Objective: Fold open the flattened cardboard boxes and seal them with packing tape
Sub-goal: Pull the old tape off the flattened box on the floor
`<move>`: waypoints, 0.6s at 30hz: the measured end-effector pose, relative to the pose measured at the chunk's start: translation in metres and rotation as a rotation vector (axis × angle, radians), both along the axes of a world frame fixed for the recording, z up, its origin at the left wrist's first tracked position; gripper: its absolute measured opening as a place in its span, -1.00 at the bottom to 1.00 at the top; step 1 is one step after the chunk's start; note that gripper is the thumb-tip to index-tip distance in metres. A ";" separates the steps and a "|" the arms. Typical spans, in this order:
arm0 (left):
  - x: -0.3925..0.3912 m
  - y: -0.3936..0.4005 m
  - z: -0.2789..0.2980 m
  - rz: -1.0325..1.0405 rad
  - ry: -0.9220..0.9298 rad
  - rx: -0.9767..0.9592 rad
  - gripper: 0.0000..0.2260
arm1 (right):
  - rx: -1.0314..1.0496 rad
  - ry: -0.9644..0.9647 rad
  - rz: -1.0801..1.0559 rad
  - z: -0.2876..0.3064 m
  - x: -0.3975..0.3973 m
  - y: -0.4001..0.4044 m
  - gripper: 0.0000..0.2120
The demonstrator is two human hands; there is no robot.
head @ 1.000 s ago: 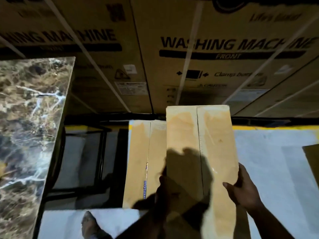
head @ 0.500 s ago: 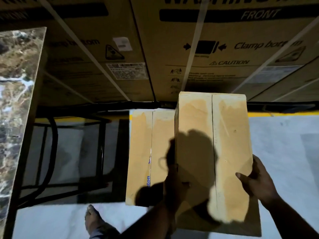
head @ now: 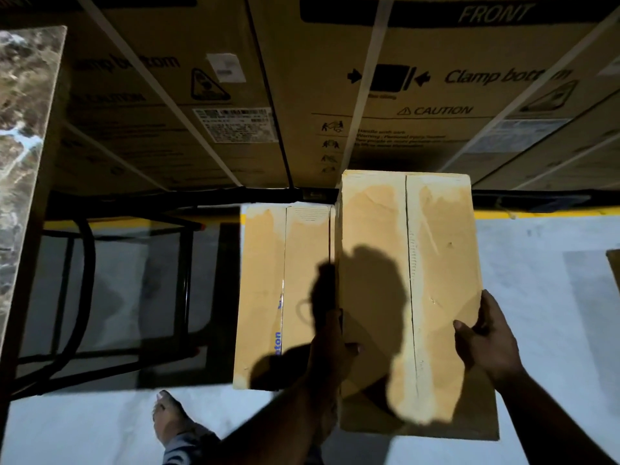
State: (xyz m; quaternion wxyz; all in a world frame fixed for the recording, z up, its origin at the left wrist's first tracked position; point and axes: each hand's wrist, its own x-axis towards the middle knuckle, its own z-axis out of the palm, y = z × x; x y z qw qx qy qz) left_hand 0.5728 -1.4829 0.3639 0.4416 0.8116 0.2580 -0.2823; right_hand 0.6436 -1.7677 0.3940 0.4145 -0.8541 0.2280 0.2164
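I hold a closed brown cardboard box (head: pixel 436 263) in the air by its two sides, its taped centre seam facing up. My left hand (head: pixel 330 347) grips its left edge, thumb on the top face. My right hand (head: pixel 483 337) grips its right edge, thumb over the top. A second closed box (head: pixel 268 280) with clear tape and blue print along its seam lies on the white floor, just left of the held one and lower.
Large washing-machine cartons (head: pixel 369 95) with white straps form a wall ahead. A marble-topped table (head: pixel 23 146) with a black metal frame (head: pixel 100 297) stands at left. My bare foot (head: pixel 171 421) is on the floor below. Another cardboard corner (head: pixel 614 263) shows at right.
The held box has come closer and lower in view beside the floor box; my head has tilted down. Both hands keep the same hold.
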 end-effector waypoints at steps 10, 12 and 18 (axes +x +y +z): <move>-0.015 0.012 -0.009 0.050 -0.008 0.030 -0.28 | -0.046 0.059 0.068 0.003 -0.008 0.014 -0.25; -0.008 0.013 -0.009 0.022 -0.026 0.018 -0.30 | -0.115 0.062 0.139 -0.001 -0.008 0.018 -0.24; -0.013 0.041 0.061 -0.017 -0.133 -0.031 -0.50 | -0.117 -0.294 0.333 0.060 -0.042 0.113 -0.42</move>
